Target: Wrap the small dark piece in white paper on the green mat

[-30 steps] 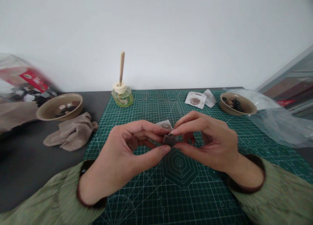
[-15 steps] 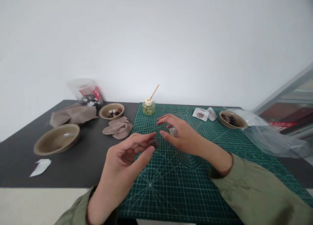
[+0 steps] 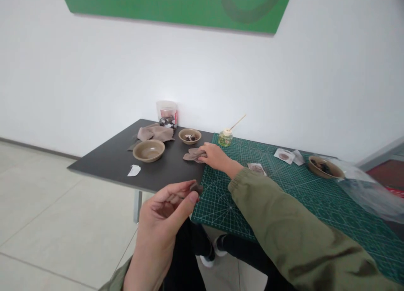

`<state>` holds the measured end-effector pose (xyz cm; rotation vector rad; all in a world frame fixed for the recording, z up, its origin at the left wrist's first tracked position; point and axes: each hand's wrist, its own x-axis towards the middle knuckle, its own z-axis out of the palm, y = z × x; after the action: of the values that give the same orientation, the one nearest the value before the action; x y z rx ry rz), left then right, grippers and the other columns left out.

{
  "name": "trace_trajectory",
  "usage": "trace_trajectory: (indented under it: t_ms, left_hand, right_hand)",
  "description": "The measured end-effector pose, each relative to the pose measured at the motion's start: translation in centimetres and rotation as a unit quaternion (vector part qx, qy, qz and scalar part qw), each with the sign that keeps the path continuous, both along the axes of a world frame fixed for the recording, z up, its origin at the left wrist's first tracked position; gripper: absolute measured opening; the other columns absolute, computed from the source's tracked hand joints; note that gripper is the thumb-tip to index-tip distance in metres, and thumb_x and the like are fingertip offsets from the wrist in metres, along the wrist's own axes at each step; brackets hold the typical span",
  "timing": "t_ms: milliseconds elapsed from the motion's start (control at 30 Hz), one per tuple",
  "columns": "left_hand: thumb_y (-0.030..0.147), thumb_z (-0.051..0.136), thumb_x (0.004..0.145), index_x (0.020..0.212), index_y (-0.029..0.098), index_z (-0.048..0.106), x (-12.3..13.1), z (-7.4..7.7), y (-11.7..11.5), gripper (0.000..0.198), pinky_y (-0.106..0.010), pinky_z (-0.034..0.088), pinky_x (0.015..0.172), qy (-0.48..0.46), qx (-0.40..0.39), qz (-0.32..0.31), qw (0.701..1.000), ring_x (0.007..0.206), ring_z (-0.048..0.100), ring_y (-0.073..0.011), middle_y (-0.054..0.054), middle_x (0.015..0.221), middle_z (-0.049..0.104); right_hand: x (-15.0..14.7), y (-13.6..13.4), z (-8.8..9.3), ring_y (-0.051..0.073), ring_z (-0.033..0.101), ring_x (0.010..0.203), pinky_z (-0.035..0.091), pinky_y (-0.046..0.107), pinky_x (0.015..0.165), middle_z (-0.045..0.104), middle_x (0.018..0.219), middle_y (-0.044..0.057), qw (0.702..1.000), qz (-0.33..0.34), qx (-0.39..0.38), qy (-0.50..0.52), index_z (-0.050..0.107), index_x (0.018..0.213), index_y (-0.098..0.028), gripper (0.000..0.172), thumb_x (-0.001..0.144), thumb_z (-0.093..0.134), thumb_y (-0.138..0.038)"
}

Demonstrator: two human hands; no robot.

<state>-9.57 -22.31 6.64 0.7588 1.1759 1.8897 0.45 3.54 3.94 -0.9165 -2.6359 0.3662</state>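
My left hand pinches a small dark brown piece between thumb and fingertips, held up in front of the green cutting mat. What the piece is exactly, I cannot make out. Farther off, my right hand has its fingers closed on a crumpled greyish-brown cloth at the mat's left edge. Just behind that cloth stands a small tan bowl with dark and whitish bits in it. A small printed packet lies on the mat, beyond my right sleeve.
On the dark tabletop are a larger tan bowl, another brown cloth, a torn white paper and a clear tub. A diffuser jar, white packets, a bowl and clear plastic stand rightward.
My right hand has moved left from beside the left hand and taken hold of the crumpled cloth. The view has swung left; my left hand still pinches the dark piece.
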Motion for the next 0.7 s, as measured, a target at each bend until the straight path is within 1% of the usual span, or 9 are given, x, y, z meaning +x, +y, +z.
trace_trajectory:
  t_ms: [100, 200, 267, 300, 367, 433, 533, 633, 700]
  left_hand:
    - [0.028, 0.112, 0.065, 0.088, 0.024, 0.095, 0.0, -0.3, -0.1, 0.029, -0.021, 0.064, 0.063, 0.002, 0.0, 0.005, 1.0, 0.063, 0.073, -0.0141, -0.003, 0.071, 0.082]
    - [0.026, 0.11, 0.066, 0.085, 0.022, 0.094, 0.9, -0.7, 0.6, 0.026, -0.024, 0.062, 0.06, 0.016, -0.008, -0.01, 1.0, 0.061, 0.072, -0.0157, -0.001, 0.066, 0.08]
    - [0.026, 0.108, 0.066, 0.08, 0.022, 0.091, 2.1, -1.0, 1.3, 0.023, -0.026, 0.061, 0.059, 0.03, -0.011, -0.032, 0.999, 0.059, 0.069, -0.0158, 0.0, 0.065, 0.078]
    - [0.027, 0.108, 0.067, 0.076, 0.022, 0.089, 2.8, -1.1, 1.8, 0.021, -0.027, 0.061, 0.059, 0.037, -0.013, -0.047, 0.998, 0.058, 0.068, -0.0158, 0.0, 0.064, 0.077]
    - [0.029, 0.106, 0.069, 0.071, 0.022, 0.086, 4.5, -1.4, 2.6, 0.022, -0.027, 0.062, 0.06, 0.046, -0.017, -0.076, 0.996, 0.058, 0.068, -0.0161, 0.0, 0.063, 0.077]
    - [0.03, 0.105, 0.072, 0.075, 0.021, 0.086, 6.2, -1.6, 3.5, 0.021, -0.028, 0.063, 0.063, 0.051, -0.024, -0.099, 0.993, 0.061, 0.071, -0.0169, -0.001, 0.066, 0.078]
    - [0.029, 0.105, 0.07, 0.078, 0.021, 0.085, 8.6, -2.0, 4.4, 0.023, -0.028, 0.064, 0.065, 0.059, -0.028, -0.119, 0.991, 0.065, 0.074, -0.0174, -0.001, 0.072, 0.081]
    - [0.03, 0.103, 0.072, 0.077, 0.022, 0.084, 10.4, -2.3, 4.9, 0.022, -0.027, 0.064, 0.065, 0.075, -0.035, -0.139, 0.987, 0.066, 0.075, -0.0174, -0.001, 0.074, 0.082]
    - [0.033, 0.101, 0.076, 0.084, 0.023, 0.086, 11.4, -2.6, 5.3, 0.019, -0.028, 0.064, 0.065, 0.093, -0.048, -0.158, 0.982, 0.068, 0.076, -0.018, -0.001, 0.076, 0.083]
  right_hand:
    - [2.9, -3.5, 3.1, 0.029, 0.08, 0.114, 0.067, 0.049, 0.105, 0.082, 0.124, 0.014, 0.997, -0.011, 0.034, 0.074, 0.082, 0.116, -0.015, 0.01, 0.107, 0.08, -0.019]
    - [7.5, -9.5, 6.2, 0.025, 0.081, 0.116, 0.066, 0.043, 0.105, 0.084, 0.127, 0.008, 0.977, -0.011, 0.089, 0.192, 0.079, 0.132, -0.023, 0.025, 0.109, 0.075, -0.014]
    - [10.5, -13.2, 7.3, 0.022, 0.083, 0.111, 0.068, 0.036, 0.095, 0.086, 0.128, 0.006, 0.941, 0.061, 0.155, 0.294, 0.081, 0.134, -0.026, 0.027, 0.111, 0.075, -0.013]
    - [11.9, -14.4, 7.6, 0.021, 0.083, 0.11, 0.069, 0.035, 0.095, 0.087, 0.128, 0.006, 0.939, 0.117, 0.19, 0.26, 0.082, 0.132, -0.027, 0.026, 0.112, 0.074, -0.013]
    - [14.5, -15.6, 7.6, 0.025, 0.083, 0.106, 0.071, 0.04, 0.093, 0.089, 0.124, 0.009, 0.941, 0.143, 0.258, 0.168, 0.084, 0.13, -0.023, 0.024, 0.114, 0.071, -0.012]
    - [17.0, -15.7, 7.4, 0.027, 0.084, 0.105, 0.073, 0.043, 0.091, 0.089, 0.119, 0.01, 0.943, 0.063, 0.29, 0.15, 0.086, 0.127, -0.024, 0.032, 0.113, 0.065, -0.005]
    - [19.9, -15.5, 6.8, 0.025, 0.085, 0.108, 0.074, 0.041, 0.095, 0.089, 0.123, 0.008, 0.922, -0.037, 0.302, 0.238, 0.086, 0.126, -0.029, 0.03, 0.111, 0.073, -0.007]
    - [21.7, -15.7, 6.0, 0.027, 0.085, 0.104, 0.074, 0.043, 0.09, 0.089, 0.114, 0.01, 0.948, 0.013, 0.293, 0.122, 0.086, 0.122, -0.021, 0.027, 0.116, 0.062, -0.008]
    - [22.4, -15.7, 5.3, 0.025, 0.085, 0.101, 0.074, 0.04, 0.087, 0.089, 0.11, 0.009, 0.937, -0.028, 0.298, 0.179, 0.086, 0.117, -0.023, 0.03, 0.116, 0.061, -0.006]
